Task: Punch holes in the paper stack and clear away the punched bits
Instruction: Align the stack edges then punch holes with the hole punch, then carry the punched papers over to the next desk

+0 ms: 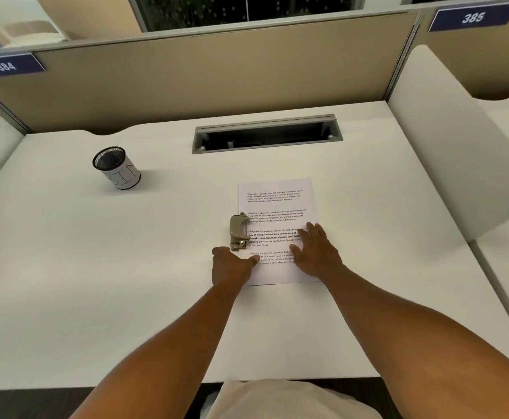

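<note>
Left hand (232,266) loosely curled, right hand (313,252) flat, fingers spread.

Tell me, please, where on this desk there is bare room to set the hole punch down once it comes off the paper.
The widest bare patch lies between the mesh cup marked BIN and the paper stack. The desk right of the stack, up to the divider, is free too. It is crowded at the stack's left edge, where the hole punch, left hand and right hand meet.

Desk (66,267) lies open leftward; only the mesh cup (116,168) stands there.
</note>
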Demonstrator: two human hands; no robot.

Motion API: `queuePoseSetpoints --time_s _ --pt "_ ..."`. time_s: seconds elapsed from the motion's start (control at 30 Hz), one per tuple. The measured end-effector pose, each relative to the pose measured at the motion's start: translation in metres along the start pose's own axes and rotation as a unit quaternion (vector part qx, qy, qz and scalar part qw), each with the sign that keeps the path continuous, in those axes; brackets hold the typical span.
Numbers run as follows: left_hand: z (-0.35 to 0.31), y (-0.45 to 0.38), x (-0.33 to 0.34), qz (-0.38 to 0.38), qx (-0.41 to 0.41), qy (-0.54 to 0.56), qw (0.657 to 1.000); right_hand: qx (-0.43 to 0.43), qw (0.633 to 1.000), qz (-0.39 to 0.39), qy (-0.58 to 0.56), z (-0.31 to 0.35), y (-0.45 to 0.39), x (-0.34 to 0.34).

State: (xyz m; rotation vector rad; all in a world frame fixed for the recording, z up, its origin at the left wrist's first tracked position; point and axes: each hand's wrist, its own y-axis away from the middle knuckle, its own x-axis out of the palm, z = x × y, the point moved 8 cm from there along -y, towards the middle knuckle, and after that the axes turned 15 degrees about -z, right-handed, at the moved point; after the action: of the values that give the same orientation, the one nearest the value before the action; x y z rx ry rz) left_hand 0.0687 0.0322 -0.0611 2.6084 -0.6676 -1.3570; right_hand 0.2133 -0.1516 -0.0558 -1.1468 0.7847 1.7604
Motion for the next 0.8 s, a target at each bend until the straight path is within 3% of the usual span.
queuePoseSetpoints --time_s 0.57,0.8 --pt "0.004 0.017 0.023 0.028 -0.092 0.123 0.988 0.017 1.0 0.008 0.006 -0.024 0.01 -0.002" --pt "-0.016 0.029 0.04 0.074 -0.051 0.1 0.991 0.03 0.999 0.009 0.012 -0.041 0.013 -0.012"
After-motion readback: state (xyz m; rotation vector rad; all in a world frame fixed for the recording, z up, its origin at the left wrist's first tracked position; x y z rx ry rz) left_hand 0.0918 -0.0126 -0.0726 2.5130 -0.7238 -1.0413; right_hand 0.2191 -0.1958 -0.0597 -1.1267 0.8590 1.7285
